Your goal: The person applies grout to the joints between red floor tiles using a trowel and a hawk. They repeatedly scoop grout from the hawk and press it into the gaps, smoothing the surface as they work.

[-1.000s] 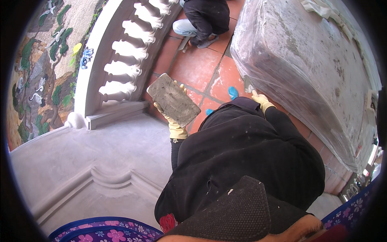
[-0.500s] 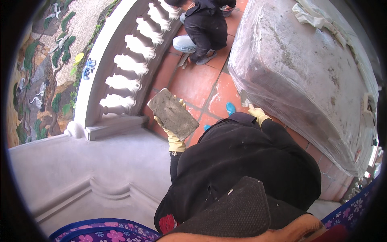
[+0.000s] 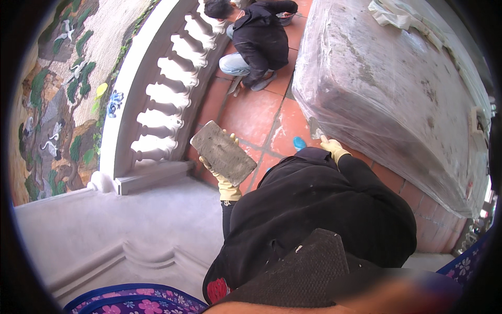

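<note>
My left hand (image 3: 226, 187), in a cream glove, supports a rectangular slab (image 3: 225, 153) from beneath. Grey wet mortar covers the slab's upper face, and it tilts over the floor, left of my body. Some gloved fingertips curl past its edges; the palm is hidden under it. On the other side, my right hand (image 3: 336, 150), also gloved, grips the handle of a small trowel (image 3: 315, 129). The trowel's narrow blade points forward, close to the near corner of a plastic-wrapped block (image 3: 387, 94).
A white balustrade (image 3: 162, 107) curves along the left, with a relief mural (image 3: 57, 104) beyond. Ahead, another person (image 3: 259, 42) crouches on the red tile floor (image 3: 251, 118) beside a bucket (image 3: 285, 19). A grey plastered wall (image 3: 130, 220) stands at the near left.
The view has shifted slightly, so the crouching person and the wrapped block sit a little differently in it. Both my hands keep their hold.
</note>
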`<state>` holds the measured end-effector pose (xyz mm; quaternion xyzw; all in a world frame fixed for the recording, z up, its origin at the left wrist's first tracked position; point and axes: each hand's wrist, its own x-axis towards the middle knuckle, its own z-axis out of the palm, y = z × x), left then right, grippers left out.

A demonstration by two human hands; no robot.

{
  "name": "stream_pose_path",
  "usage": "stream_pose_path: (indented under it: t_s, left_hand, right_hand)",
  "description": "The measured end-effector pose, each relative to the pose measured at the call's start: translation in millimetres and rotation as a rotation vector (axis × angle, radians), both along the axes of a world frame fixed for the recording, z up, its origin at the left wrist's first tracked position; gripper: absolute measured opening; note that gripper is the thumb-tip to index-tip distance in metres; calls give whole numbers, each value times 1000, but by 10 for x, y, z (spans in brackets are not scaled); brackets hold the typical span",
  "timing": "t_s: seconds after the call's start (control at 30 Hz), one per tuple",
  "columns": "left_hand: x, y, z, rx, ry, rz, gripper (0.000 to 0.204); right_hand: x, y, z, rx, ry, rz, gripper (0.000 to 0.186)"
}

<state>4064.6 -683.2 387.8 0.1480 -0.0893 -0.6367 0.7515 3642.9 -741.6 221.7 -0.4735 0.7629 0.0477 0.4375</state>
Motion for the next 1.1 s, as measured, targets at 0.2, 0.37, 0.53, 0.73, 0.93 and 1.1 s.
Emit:
stream_pose_path:
  t_s: [0.2, 0.37, 0.53, 0.73, 0.93, 1.1]
  left_hand:
    - [22, -37, -72, -34, 94, -21, 97]
    - [-121, -131, 92, 64, 76, 26, 99]
    - [-160, -27, 31, 84, 306, 86, 99]
    - [-142, 231, -284, 279, 79, 225, 85]
    - [-75, 329, -344, 399, -182, 151, 76]
    - [50, 430, -380, 551, -512, 88, 73]
  right_hand:
    - [308, -82, 544, -144, -275, 150, 46]
    - [1023, -320, 1249, 96, -679, 200, 33]
    - [1902, -266, 1574, 165, -1008, 180, 37]
    - [2296, -229, 1509, 325, -1206, 81, 41]
    - [2356, -171, 1221, 306, -1071, 73, 40]
    - [2463, -278, 1042, 253, -965, 191, 43]
